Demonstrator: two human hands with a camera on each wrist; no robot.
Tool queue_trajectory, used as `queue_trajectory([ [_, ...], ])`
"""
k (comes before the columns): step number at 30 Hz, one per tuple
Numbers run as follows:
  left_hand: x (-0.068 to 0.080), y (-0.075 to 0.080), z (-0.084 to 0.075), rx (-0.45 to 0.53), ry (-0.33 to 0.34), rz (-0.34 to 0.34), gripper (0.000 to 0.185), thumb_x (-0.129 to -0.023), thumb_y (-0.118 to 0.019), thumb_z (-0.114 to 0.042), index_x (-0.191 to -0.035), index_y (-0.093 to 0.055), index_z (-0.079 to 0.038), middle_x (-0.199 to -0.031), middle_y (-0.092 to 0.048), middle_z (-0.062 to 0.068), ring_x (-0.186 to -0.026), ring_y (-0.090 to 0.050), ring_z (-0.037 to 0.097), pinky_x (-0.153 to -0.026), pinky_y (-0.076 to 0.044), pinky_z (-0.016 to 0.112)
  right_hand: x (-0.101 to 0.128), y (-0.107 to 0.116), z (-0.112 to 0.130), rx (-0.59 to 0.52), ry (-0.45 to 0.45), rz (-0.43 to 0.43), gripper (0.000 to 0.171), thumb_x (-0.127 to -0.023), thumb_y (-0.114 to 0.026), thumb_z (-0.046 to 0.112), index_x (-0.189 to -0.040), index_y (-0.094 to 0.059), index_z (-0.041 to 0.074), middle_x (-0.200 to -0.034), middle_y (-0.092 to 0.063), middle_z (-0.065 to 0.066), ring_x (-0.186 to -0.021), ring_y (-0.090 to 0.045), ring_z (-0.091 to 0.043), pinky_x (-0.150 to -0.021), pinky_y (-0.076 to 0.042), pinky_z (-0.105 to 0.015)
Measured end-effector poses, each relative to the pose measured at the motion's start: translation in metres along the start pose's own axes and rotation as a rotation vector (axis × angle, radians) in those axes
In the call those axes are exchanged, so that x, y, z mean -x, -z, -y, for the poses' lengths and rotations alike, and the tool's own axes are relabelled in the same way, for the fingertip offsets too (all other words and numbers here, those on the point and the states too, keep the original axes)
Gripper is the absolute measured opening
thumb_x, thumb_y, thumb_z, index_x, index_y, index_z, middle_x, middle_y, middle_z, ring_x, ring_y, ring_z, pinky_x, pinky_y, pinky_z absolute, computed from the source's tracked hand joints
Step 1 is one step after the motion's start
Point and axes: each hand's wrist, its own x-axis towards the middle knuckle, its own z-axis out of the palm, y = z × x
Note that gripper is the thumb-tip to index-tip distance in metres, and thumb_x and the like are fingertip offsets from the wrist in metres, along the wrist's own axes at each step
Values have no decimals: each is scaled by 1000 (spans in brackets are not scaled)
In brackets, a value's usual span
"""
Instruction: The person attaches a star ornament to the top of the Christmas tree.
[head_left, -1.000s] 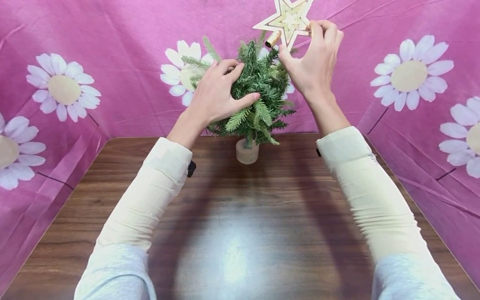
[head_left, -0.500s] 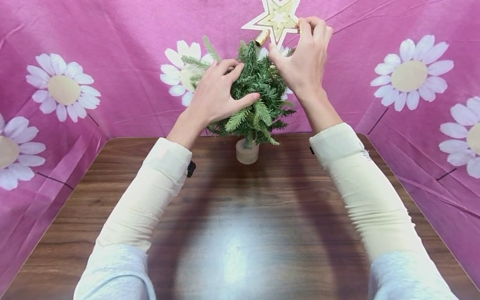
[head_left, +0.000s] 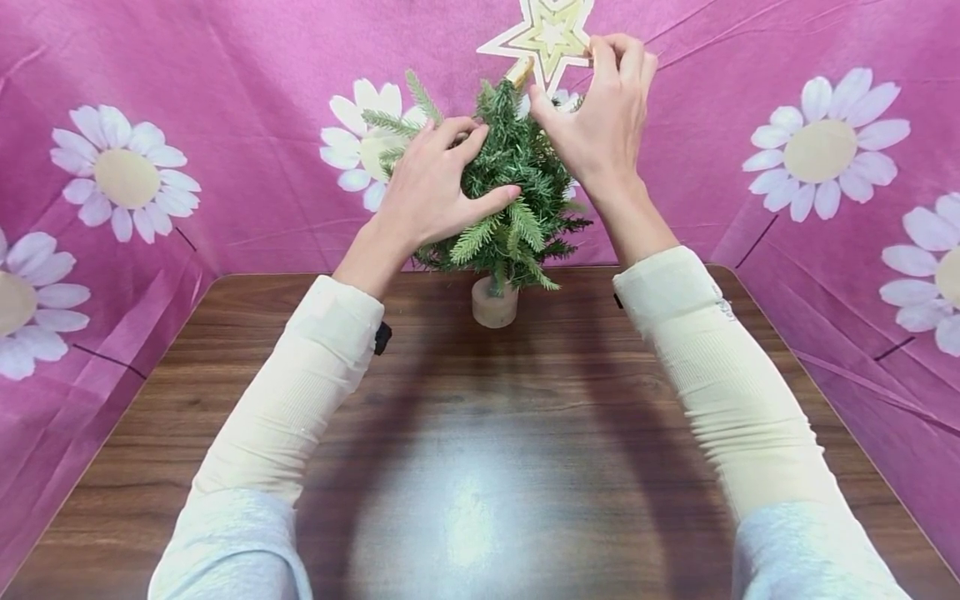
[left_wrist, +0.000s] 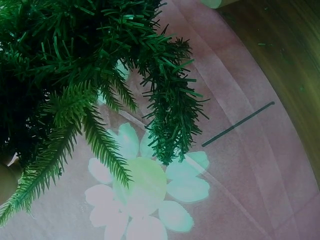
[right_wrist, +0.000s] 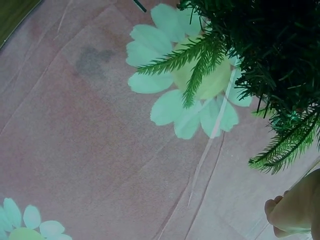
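A small artificial Christmas tree [head_left: 525, 167] stands upright on a round pale wooden base [head_left: 494, 303] at the table's far edge. My left hand [head_left: 442, 179] holds it at its upper left side, thumb lying across the front branches; the other fingertips are partly hidden. In my right hand [head_left: 603, 117], pinched by its right points, is a white and gold star tree topper [head_left: 551, 33]. The topper's gold tube [head_left: 519, 72] is tilted, its lower end right at the tree's tip. Green branches [left_wrist: 172, 105] fill the upper left of the left wrist view. Part of the right hand shows low in the right wrist view.
Pink cloth [head_left: 262, 167] printed with white daisies [head_left: 129, 179] hangs behind and on both sides of the brown wooden table [head_left: 420, 467]. A light reflection lies on the tabletop near the front.
My right hand has moved left with the star topper, bringing its tube from right of the tree's tip to right at it. The left hand and tree have stayed in place.
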Motion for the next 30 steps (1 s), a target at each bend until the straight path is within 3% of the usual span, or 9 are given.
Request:
queue_trajectory([
  [15, 1, 0, 0, 4, 1, -7, 92, -91, -51, -73, -155, -40, -8, -159, -39, 8, -146, -32, 23, -122, -19, 38, -2, 4, 7, 11, -23, 36, 69, -83, -71, 56, -135, -62, 11, -136, -49, -5, -128, -36, -16, -106, -30, -20],
  [22, 2, 0, 0, 7, 9, -4, 92, -91, -51, -73, -155, -40, -8, -159, -38, 8, -147, -31, 23, -122, -19, 39, -1, 5, 5, 1, 20, 15, 67, -81, -76, 52, -134, -63, 12, -134, -50, -5, -125, -36, -16, -106, -29, -20],
  [30, 1, 0, 0, 11, 13, 21, 93, -91, -50, -73, -157, -36, -8, -160, -36, 8, -148, -29, 20, -124, -10, 35, 0, 6, -2, 3, 47, 33, 73, -78, -80, 50, -138, -60, 13, -135, -47, -5, -126, -35, -15, -107, -28, -20],
])
